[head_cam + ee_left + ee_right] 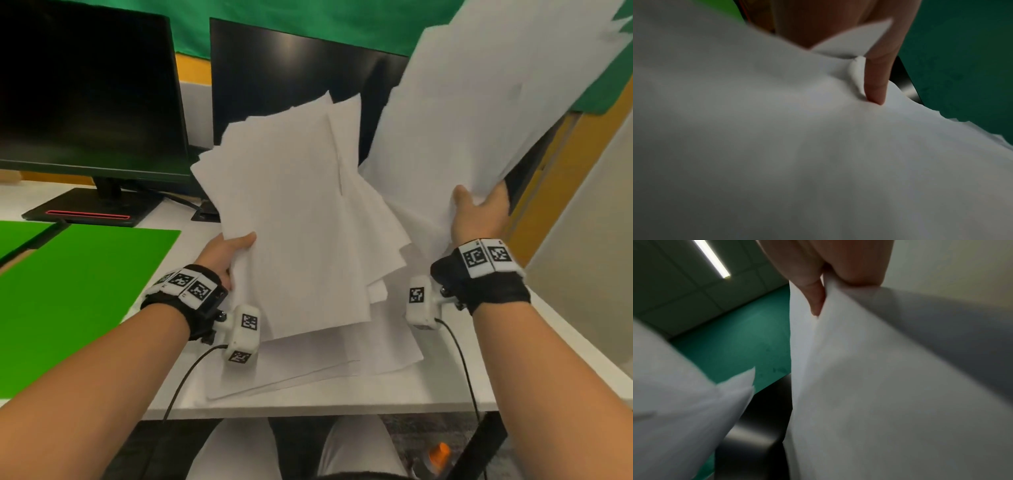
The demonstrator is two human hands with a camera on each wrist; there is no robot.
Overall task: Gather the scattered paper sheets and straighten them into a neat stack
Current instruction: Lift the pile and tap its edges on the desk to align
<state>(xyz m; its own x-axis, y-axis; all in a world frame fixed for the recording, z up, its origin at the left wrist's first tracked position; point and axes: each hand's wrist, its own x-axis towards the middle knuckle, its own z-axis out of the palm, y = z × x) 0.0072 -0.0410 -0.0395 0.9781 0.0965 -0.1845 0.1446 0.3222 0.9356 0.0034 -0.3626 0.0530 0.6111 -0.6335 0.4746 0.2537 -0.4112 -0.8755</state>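
Left hand (227, 251) has its thumb on top of a messy fan of paper sheets (294, 219), pinching the left edge of the bunch; the other fingers are tucked under the paper and out of sight from the head view. In the left wrist view one finger (877, 78) presses straight down onto the top sheet, right beside a curled-up corner.

Right hand (479, 214) pinches a second bunch of sheets (479, 102) at its lower edge, thumb on the near face, and that bunch is lifted high and tilted up to the right. The right wrist view shows the thumb (816, 296) pressed against the paper, with the rest of the hand behind it.

Both bunches are up off the white desk (428, 390), and their inner edges overlap in the middle. A few more loose sheets (308, 370) lie flat on the desk right under them.

Behind the paper are two dark monitors (89, 85), partly blocked by the sheets. A bright green mat (75, 291) lies on the desk to the left.
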